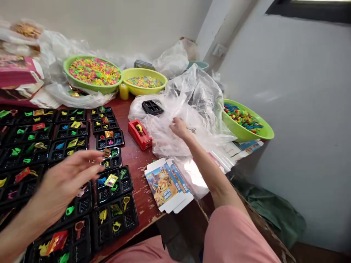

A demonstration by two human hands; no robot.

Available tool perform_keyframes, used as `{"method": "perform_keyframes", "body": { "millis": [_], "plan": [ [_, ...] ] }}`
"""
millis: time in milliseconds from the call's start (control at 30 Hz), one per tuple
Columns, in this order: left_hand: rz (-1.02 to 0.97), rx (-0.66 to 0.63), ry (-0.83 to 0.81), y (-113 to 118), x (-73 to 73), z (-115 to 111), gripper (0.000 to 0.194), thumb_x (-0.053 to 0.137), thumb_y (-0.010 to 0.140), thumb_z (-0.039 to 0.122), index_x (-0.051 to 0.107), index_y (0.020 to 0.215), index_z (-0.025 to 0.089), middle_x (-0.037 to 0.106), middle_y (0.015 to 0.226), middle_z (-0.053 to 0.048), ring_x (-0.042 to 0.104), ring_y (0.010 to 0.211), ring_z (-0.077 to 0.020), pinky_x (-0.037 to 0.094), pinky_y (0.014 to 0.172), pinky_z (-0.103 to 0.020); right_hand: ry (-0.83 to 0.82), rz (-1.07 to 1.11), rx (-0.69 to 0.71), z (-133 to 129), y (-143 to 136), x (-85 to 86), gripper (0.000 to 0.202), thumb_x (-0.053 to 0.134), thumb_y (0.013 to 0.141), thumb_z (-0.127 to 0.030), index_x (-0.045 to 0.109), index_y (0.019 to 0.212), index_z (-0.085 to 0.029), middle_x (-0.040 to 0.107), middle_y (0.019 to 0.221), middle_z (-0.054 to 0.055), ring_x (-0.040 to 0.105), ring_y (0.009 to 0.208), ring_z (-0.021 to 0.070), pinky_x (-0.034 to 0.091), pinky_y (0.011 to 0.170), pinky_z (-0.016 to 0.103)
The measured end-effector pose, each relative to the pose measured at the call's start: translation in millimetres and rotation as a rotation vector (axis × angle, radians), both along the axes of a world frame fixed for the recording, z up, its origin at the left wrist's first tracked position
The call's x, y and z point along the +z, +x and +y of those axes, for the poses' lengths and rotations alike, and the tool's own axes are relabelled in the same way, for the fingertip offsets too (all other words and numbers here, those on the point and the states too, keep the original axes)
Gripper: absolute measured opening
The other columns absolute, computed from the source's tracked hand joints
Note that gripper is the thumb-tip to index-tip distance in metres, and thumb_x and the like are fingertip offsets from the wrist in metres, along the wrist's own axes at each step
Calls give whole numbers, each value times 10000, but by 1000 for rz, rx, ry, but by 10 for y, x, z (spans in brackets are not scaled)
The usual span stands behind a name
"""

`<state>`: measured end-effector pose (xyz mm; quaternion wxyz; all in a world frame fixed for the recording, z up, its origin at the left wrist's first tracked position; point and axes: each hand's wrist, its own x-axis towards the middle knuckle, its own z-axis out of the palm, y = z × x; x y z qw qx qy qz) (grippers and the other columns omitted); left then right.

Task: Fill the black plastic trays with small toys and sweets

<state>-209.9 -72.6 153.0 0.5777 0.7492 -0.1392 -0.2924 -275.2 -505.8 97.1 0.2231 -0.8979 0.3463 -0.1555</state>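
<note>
My left hand (70, 179), somewhat blurred, hovers above the black compartment trays (114, 184), its fingers apart and nothing seen in them. The trays hold small coloured plastic toys and shiny packets. My right hand (179, 127) is stretched out over a clear plastic bag (170, 137), fingers curled at its surface; whether they pinch anything is too small to tell. Behind and left of it, one bare black tray (152, 107) lies on the plastic. A red tape dispenser (139, 134) stands between my two hands. Flat printed boxes (166, 186) lie near the table's front edge.
A green basin (67, 73) of mixed toys and a yellow basin (131, 89) stand at the back. Another green basin (238, 133) is at the right edge by the wall. Pink boxes (20, 75) are stacked at the back left of the red table (144, 166).
</note>
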Motion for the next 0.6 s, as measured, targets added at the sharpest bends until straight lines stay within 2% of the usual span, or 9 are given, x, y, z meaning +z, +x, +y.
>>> {"method": "perform_keyframes", "body": {
  "millis": [100,167,200,267,367,467,533,600],
  "plan": [
    [-316,-294,-225,-99,23,-856,307,732,878,363,746,1181,314,715,1278,-54,647,1195,-282,503,1070,-398,3,-10,165,247,197,-14,600,645,801,-151,601,1398,-104,628,1443,184,591,1309,296,410,1177,418],
    [-463,-437,-320,-124,-51,-1420,376,664,914,316,711,1283,263,633,1443,-86,535,1380,-282,319,1240,-426,17,2,244,322,234,-11,612,627,796,-114,618,1407,-142,627,1464,136,613,1283,264,434,1152,373],
    [-505,-510,-316,-120,-111,-1664,428,631,931,308,670,1352,239,571,1522,-103,466,1455,-276,237,1276,-437,28,15,269,320,222,-8,593,611,795,-93,645,1384,-161,660,1427,112,648,1225,244,468,1110,347],
    [-488,-564,-207,-87,-253,-2040,472,624,941,345,626,1402,244,491,1597,-116,383,1520,-292,166,1289,-495,47,44,272,232,152,0,519,564,807,-69,712,1291,-185,745,1279,70,707,1065,201,525,997,297],
    [-486,-547,-90,-19,-455,-2312,510,681,909,447,643,1370,234,517,1563,-166,332,1532,-402,32,1245,-659,34,78,150,-66,-2,29,449,487,841,-66,752,1190,-164,791,1089,64,724,915,178,551,864,265],
    [-680,-571,59,32,-560,-2361,538,558,972,493,593,1435,221,571,1510,-163,379,1497,-430,5,1200,-716,-5,130,-5,-443,-119,87,364,534,811,-67,776,1076,-127,792,983,98,729,909,225,555,834,290],
    [-807,-625,153,64,-577,-2360,509,515,1016,432,558,1480,226,555,1522,-182,406,1478,-435,14,1182,-757,-41,161,-80,-682,-152,145,314,601,787,-80,779,1045,-107,785,1010,139,725,977,281,553,882,334],
    [-885,-691,228,105,-582,-2363,467,543,1017,360,581,1469,251,501,1569,-199,383,1479,-467,3,1153,-813,-100,160,-142,-888,-146,212,385,625,805,-107,738,1173,-74,747,1174,202,687,1122,334,528,972,381]
  ]
}}
